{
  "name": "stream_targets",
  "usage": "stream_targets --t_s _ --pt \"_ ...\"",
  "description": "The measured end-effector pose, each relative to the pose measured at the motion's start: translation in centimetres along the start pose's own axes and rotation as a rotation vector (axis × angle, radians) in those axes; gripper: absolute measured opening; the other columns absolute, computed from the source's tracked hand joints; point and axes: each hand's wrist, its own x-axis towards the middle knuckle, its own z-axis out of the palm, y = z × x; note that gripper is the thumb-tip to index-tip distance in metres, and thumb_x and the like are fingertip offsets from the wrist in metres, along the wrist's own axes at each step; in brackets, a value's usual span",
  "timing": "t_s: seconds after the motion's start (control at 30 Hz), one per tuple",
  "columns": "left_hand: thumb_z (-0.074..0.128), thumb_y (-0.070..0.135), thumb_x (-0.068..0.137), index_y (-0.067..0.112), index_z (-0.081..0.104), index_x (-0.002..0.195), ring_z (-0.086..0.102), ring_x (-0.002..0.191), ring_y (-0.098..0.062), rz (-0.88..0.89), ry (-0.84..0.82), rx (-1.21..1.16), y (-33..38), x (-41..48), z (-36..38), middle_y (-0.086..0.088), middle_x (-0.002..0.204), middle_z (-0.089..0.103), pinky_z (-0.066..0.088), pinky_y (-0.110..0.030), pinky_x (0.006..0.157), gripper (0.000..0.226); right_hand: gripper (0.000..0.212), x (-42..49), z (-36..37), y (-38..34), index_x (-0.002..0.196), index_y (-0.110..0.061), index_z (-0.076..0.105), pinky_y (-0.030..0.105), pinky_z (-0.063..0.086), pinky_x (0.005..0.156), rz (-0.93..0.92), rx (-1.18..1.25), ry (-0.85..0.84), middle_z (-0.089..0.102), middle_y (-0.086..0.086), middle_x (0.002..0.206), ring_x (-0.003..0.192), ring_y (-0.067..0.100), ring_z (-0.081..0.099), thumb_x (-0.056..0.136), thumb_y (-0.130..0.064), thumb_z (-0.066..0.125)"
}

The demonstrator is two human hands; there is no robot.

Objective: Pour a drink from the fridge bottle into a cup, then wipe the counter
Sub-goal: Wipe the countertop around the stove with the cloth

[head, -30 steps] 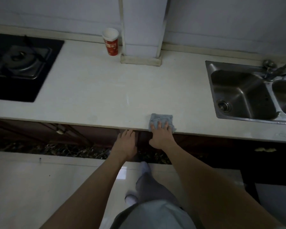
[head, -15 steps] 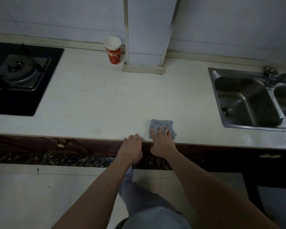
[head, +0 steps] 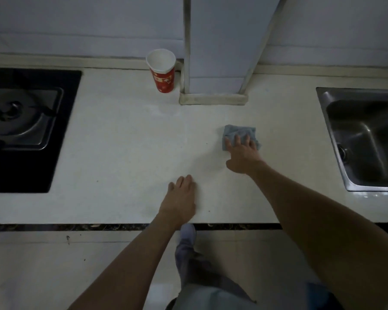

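Observation:
A small blue-grey cloth (head: pixel 238 132) lies flat on the white counter (head: pixel 126 153), right of centre. My right hand (head: pixel 242 155) presses down on the cloth's near half with spread fingers. My left hand (head: pixel 180 201) rests flat on the counter near its front edge, holding nothing. A red paper cup (head: pixel 162 72) with a white inside stands upright at the back, beside the white pillar. No bottle is in view.
A black gas hob (head: pixel 25 128) fills the counter's left end. A steel sink (head: pixel 365 139) is set into the right end. A white boxed pillar (head: pixel 222 63) stands on the counter at the back centre. The floor lies below the front edge.
My right hand has pushed the cloth from the counter's front edge away toward the middle. My left hand has come up from the edge onto the counter top. The view has moved closer.

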Motion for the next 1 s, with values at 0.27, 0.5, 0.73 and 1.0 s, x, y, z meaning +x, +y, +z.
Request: stream_targets --t_s 0.27,0.5,0.73,1.0 --pt "0.042 0.023 0.102 0.007 0.013 0.157 0.0 0.154 -0.032 0.007 0.015 0.116 -4.0 2.2 -2.1 -0.012 0.166 -0.005 0.011 -0.051 0.124 0.065 0.081 7.2 -4.9 1.1 0.156 -0.026 0.0 0.052 -0.002 0.12 0.081 0.043 0.036 -0.007 0.011 0.163 0.147 0.043 -0.01 0.094 -0.039 0.051" --pt "0.045 0.02 0.1 0.013 0.017 0.158 0.003 0.155 -0.026 0.049 -0.075 0.01 -5.8 3.3 -3.0 -0.004 0.168 0.0 0.015 -0.046 0.125 0.064 0.083 9.6 -6.6 -1.2 0.156 -0.022 0.004 0.053 0.003 0.119 0.184 0.051 0.05 0.001 0.017 0.162 0.147 0.046 -0.001 0.091 -0.043 0.052" --pt "0.048 0.021 0.1 0.011 0.018 0.157 0.003 0.155 -0.029 0.073 -0.103 -0.003 -5.9 3.0 -3.4 -0.007 0.168 0.0 0.015 -0.049 0.124 0.066 0.086 9.8 -5.7 -7.1 0.156 -0.022 0.005 0.052 -0.002 0.119 0.059 0.044 0.077 -0.002 0.015 0.163 0.146 0.046 -0.007 0.09 -0.045 0.054" --pt "0.049 0.018 0.098 0.009 0.023 0.157 0.009 0.153 -0.026 0.083 -0.082 0.022 -6.7 -0.5 -3.0 -0.006 0.167 0.007 0.019 -0.048 0.123 0.064 0.087 11.0 -3.8 -13.8 0.156 -0.022 0.007 0.054 0.0 0.12 -0.148 0.014 0.079 -0.006 0.012 0.163 0.147 0.042 -0.011 0.087 -0.046 0.056"
